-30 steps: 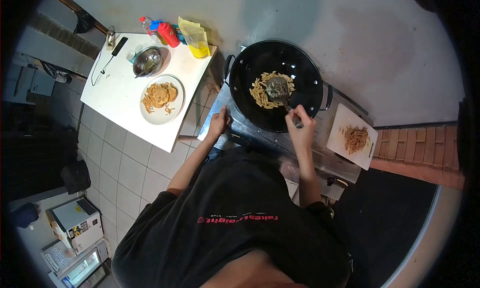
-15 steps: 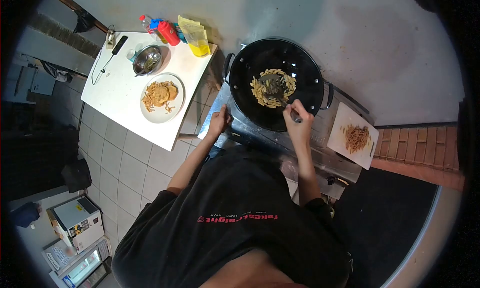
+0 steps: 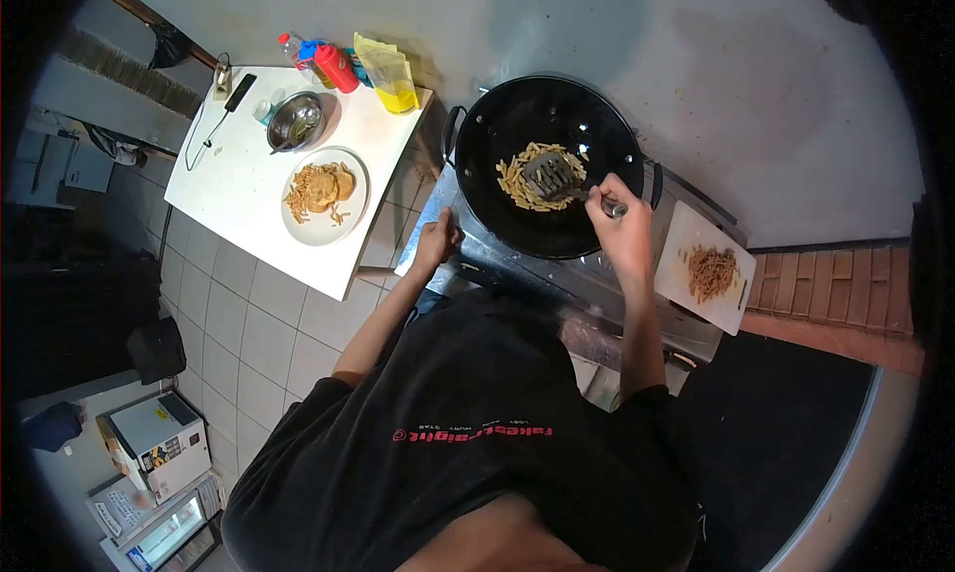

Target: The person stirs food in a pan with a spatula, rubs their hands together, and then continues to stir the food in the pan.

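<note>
My right hand [image 3: 621, 224] is closed around the handle of a slotted spatula [image 3: 548, 176]. The spatula's head lies among pale, short strips of food [image 3: 517, 186] in a black two-handled wok [image 3: 507, 232]. To the left, my left hand [image 3: 436, 242] has its fingers curled over the near left edge of the steel stove [image 3: 497, 262], below the wok's left handle. Its fingertips are partly hidden.
A white cutting board [image 3: 679, 242] with browned strips [image 3: 710, 273] lies right of the wok. On the white table [image 3: 239, 209] at left are a plate of food [image 3: 316, 238], a metal bowl [image 3: 295, 121], a red bottle [image 3: 336, 68] and a yellow pouch [image 3: 390, 80].
My right hand has moved right and slightly up with the spatula, whose head has turned so its slots show more clearly. My left hand stays in place.
</note>
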Action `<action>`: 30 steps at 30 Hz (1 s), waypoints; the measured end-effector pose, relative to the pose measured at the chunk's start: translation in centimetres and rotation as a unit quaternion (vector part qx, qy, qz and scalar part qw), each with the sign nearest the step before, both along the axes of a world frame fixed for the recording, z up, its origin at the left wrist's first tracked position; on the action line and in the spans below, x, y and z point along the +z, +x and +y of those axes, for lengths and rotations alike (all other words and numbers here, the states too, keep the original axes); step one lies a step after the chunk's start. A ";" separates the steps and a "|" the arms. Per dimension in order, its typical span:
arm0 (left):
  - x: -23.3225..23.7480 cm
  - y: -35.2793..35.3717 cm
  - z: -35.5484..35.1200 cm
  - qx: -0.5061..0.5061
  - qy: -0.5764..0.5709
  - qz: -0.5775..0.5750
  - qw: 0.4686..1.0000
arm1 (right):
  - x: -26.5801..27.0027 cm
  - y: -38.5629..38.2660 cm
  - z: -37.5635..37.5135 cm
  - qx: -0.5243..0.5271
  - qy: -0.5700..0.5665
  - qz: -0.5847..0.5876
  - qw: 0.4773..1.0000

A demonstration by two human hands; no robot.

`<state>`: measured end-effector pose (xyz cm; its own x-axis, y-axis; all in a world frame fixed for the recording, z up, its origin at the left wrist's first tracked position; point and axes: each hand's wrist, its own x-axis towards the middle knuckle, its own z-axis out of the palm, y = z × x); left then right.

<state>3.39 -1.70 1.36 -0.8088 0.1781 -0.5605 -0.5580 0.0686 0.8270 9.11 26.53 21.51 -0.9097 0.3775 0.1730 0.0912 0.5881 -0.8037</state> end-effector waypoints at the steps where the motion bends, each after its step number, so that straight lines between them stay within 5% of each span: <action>1: -0.1 0.0 -0.1 -0.006 0.000 0.000 1.000 | 0.6 0.1 0.1 0.037 0.023 0.002 0.999; 11: 0.4 0.2 0.0 -0.011 -0.006 0.002 1.000 | -1.6 2.0 0.3 0.128 0.211 0.079 0.966; 18: 0.5 0.1 0.0 -0.008 -0.011 -0.002 1.000 | -1.6 3.4 0.3 0.162 0.219 0.074 0.959; 24: -0.2 0.3 0.1 -0.006 0.002 0.015 1.000 | -4.4 3.2 -0.1 0.027 0.061 0.163 0.984; 27: 0.0 0.2 0.0 -0.007 0.004 0.020 1.000 | -5.1 3.3 -1.9 -0.028 -0.162 0.079 0.983; 30: -0.3 0.1 -0.1 -0.016 -0.018 0.022 0.999 | -5.6 3.4 -3.9 -0.023 -0.171 0.071 0.983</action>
